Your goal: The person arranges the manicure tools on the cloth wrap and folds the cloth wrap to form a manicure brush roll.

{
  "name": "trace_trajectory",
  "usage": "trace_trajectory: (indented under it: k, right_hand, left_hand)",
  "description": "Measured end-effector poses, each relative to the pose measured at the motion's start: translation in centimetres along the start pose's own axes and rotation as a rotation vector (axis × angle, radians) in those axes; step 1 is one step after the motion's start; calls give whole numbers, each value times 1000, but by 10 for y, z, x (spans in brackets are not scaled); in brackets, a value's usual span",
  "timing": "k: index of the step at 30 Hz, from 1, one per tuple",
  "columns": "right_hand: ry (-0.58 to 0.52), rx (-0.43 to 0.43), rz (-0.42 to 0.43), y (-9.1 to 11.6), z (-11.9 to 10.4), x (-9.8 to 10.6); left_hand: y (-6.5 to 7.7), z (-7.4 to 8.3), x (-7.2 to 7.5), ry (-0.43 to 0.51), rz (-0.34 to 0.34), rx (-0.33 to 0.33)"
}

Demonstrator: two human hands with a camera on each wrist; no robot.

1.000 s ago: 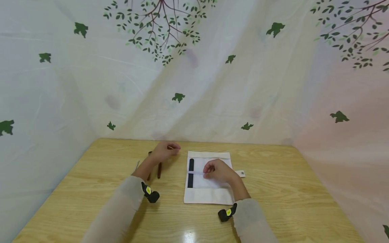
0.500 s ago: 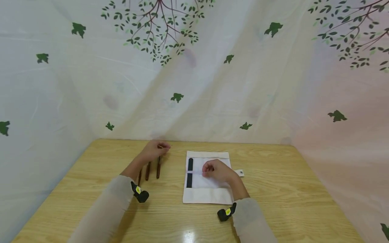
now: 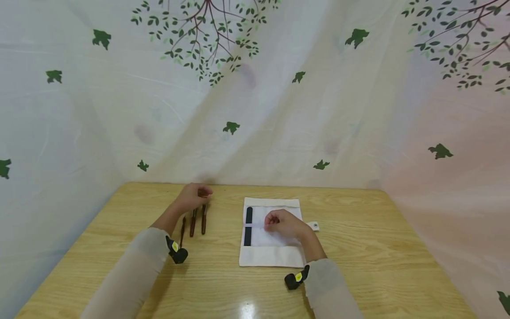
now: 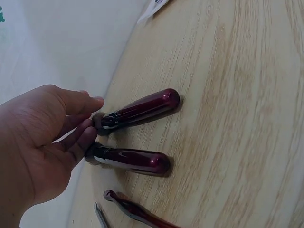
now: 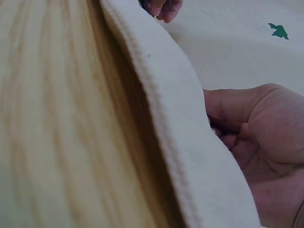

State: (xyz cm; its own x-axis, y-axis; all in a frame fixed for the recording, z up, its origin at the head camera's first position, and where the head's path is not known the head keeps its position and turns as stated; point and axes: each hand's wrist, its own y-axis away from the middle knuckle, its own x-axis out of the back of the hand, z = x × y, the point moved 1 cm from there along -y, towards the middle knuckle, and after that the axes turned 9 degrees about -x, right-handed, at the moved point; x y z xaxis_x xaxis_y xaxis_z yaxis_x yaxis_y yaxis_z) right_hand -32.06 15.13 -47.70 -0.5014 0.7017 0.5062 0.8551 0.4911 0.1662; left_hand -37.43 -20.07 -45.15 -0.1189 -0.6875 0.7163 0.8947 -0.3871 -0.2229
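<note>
My left hand (image 3: 195, 197) is at the bristle end of the rightmost makeup brush (image 4: 142, 109), thumb and fingers bent loosely about its head. The fingertips seem to touch the bristles; the thumb stands apart. Beside it lies a second dark red brush (image 4: 135, 160). My right hand (image 3: 284, 223) is over an unfolded white fabric case (image 3: 271, 257), pinching a pale elastic band (image 3: 256, 225) that crosses it. Under the band lies a black bar with a rounded top (image 3: 249, 226). In the right wrist view, the case's raised edge (image 5: 175, 109) hides the right fingertips.
Left of the brushes lie a thin dark red curved handle (image 4: 135, 211) and a slim metal tool (image 4: 100, 216). A snap tab (image 3: 314, 226) sticks out from the case's right side. A white printed cloth (image 3: 255, 146) hangs behind the wooden table (image 3: 378, 248).
My left hand has moved left from beside the case to the brushes. The rightmost brush has shifted slightly left. My right hand stays on the band.
</note>
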Motion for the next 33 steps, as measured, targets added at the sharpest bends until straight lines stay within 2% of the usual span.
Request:
trace_trajectory:
  k: [6, 8, 11, 15, 20, 23, 28, 33]
  right_hand:
    - [2, 4, -5, 0, 0, 0]
    - [1, 2, -5, 0, 0, 1]
    - [-8, 2, -5, 0, -1, 1]
    - [-15, 4, -9, 1, -2, 1]
    - [-15, -10, -4, -1, 3, 0]
    - [-13, -18, -3, -3, 6, -1]
    - [-6, -20, 1, -3, 5, -1]
    - [6, -22, 12, -3, 3, -1]
  left_hand:
    - [5, 3, 4, -7, 2, -11]
    - [6, 6, 4, -6, -25, -5]
    - [9, 9, 2, -6, -85, 41]
    - [10, 10, -2, -55, -129, 71]
    - [8, 11, -8, -118, -131, 20]
    - [9, 11, -12, -115, -117, 21]
    - [10, 14, -15, -101, -85, 74]
    - [8, 20, -16, -90, -96, 148]
